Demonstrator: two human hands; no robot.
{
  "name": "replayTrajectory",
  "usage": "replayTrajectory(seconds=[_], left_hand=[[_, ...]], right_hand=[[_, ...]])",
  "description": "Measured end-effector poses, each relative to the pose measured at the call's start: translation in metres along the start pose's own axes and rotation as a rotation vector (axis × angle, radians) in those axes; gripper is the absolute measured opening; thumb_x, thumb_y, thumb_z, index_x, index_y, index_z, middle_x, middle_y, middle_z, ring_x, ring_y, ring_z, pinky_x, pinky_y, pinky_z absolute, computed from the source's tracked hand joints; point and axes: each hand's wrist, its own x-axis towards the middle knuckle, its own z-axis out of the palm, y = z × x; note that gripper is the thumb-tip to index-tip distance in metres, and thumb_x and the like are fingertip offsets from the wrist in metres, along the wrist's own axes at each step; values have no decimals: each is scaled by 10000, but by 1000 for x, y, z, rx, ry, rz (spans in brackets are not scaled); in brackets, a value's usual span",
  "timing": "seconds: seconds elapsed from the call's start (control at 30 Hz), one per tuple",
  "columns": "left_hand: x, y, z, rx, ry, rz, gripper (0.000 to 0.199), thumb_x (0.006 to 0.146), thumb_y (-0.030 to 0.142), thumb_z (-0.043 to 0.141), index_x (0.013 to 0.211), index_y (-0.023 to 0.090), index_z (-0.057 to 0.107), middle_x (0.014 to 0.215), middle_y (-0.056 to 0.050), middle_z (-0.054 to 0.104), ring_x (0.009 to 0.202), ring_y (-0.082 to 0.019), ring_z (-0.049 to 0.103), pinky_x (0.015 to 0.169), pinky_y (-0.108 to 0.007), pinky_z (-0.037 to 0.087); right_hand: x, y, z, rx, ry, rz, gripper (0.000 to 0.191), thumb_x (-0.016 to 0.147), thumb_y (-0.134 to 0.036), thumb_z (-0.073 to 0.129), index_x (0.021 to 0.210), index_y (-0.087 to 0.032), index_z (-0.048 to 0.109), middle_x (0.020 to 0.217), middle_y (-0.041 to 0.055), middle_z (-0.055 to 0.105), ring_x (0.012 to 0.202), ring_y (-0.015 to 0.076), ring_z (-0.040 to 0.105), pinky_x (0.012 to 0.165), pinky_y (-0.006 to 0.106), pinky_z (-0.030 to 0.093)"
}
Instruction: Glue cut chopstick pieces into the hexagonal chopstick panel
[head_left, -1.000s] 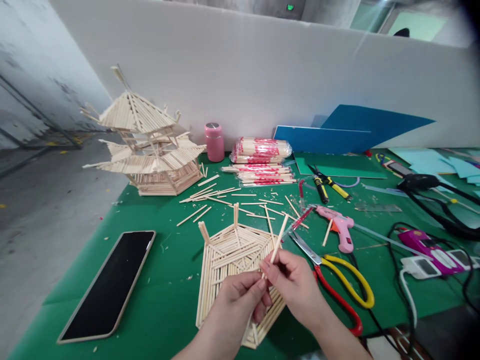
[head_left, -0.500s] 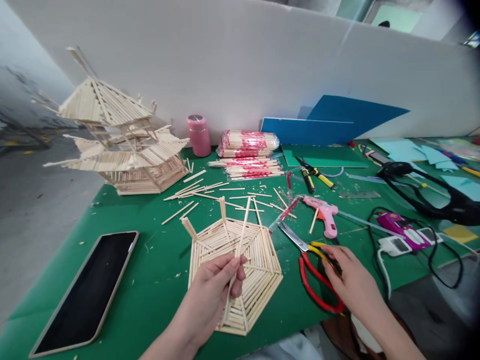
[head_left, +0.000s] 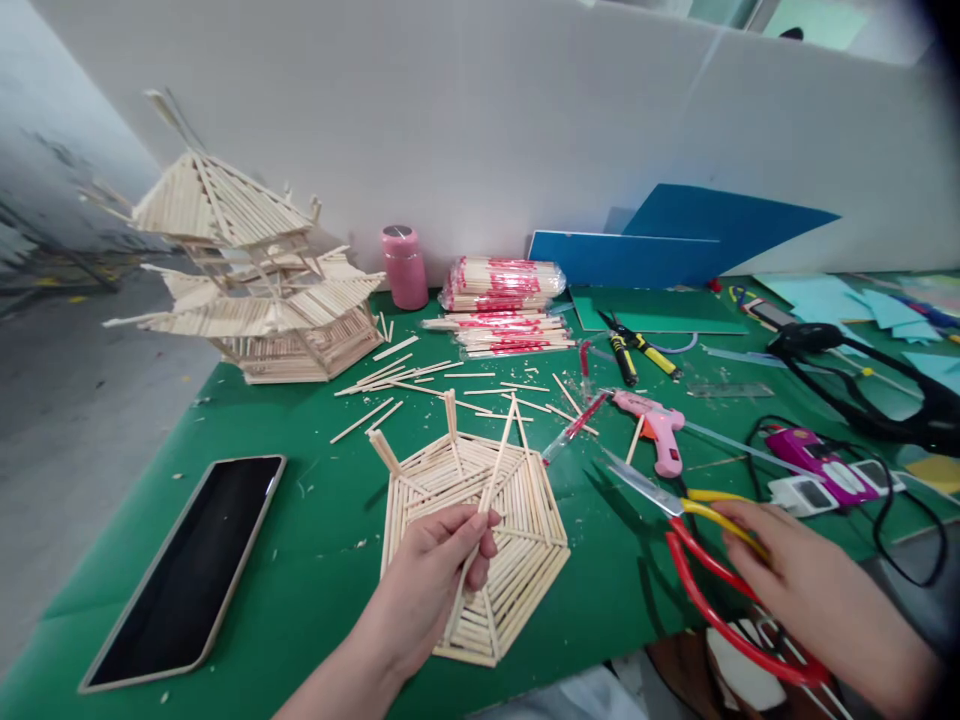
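My left hand [head_left: 448, 562] pinches a thin wooden stick [head_left: 497, 470] that slants up over a flat many-sided panel [head_left: 525, 570] made of wooden sticks. Two short bundles of sticks stand up from the panel's far left side. Off to the right, my right hand [head_left: 795, 570] grips the yellow handle of a pair of scissors [head_left: 694, 505], raised above the table with the blades pointing up and left. The red handle loop hangs lower, near the table's front edge. Beyond the panel, loose cut sticks [head_left: 405, 375] lie scattered.
A stick-built pagoda [head_left: 247, 290] stands at back left, a phone [head_left: 187, 570] at front left. Farther back are a pink flask [head_left: 405, 268], bagged sticks [head_left: 504, 285] and pliers [head_left: 637, 345]. A pink glue gun [head_left: 654, 425], a purple power strip [head_left: 817, 465] and black glasses [head_left: 862, 380] lie right.
My right hand has lifted the scissors off the table and carried them right, toward me. My left hand stays over the panel with the stick. The view has shifted slightly.
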Motion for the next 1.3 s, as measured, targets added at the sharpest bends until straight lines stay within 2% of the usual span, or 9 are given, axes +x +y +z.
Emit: replayTrajectory(seconds=[0.1,0.27,0.4,0.5,0.63,0.83,0.97,1.07,1.3], left_hand=[[3,-1,1,27,-30,9,153,732,245,590,697,97,611,571,12,522,423,-33,365,442,-192,242],[2,7,2,153,-43,37,176,764,263,542,722,103,602,579,11,514,433,-40,354,451,-197,245],[-1,18,0,475,-19,154,239,812,285,465,693,112,579,569,14,485,462,-60,357,469,-205,277],[-2,23,-1,821,43,423,267,838,256,414,642,130,544,563,10,463,515,-94,416,506,-221,330],[2,19,-5,1179,121,886,220,846,140,355,804,111,569,659,-42,520,609,-136,498,555,-240,401],[9,12,-7,1650,252,1289,264,796,34,350,1003,47,514,738,-109,568,654,-197,516,555,-315,464],[12,16,-5,1819,301,1400,291,765,-4,343,1006,-9,506,703,-123,564,619,-212,509,513,-341,464],[12,22,-2,1883,298,1457,291,741,-23,342,974,-33,516,693,-135,564,608,-219,514,491,-349,460],[10,32,2,1991,233,1449,307,750,-5,315,972,-25,527,679,-123,568,600,-215,522,490,-346,446]], right_hand=[[-6,-5,-13,360,-144,85,399,783,-373,446,1123,-173,508,1133,112,597,994,267,579,793,337,489],[-9,-50,1,758,-439,116,525,687,-278,584,1187,-172,465,1238,112,520,1107,244,500,869,278,438],[-8,-87,10,857,-568,197,627,588,-167,609,1190,-195,437,935,72,641,774,211,616,651,249,499],[-8,-103,10,971,-676,222,621,559,-156,630,1151,-239,462,798,22,611,614,163,559,543,228,469],[-13,-116,12,1126,-676,309,604,559,-121,658,1113,-282,479,748,-25,540,532,94,462,520,201,425],[-19,-131,23,1428,-720,374,515,568,-290,731,1042,-305,529,839,-16,528,526,60,469,527,187,410],[-17,-135,38,1607,-712,343,464,537,-392,736,948,-269,560,713,-28,499,501,67,474,421,153,363],[-15,-134,49,1617,-692,334,438,549,-406,724,930,-264,560,710,-15,515,577,100,524,459,172,411],[-19,-133,69,1588,-672,258,579,494,-416,758,1005,-278,522,772,8,569,657,152,580,497,217,460]])
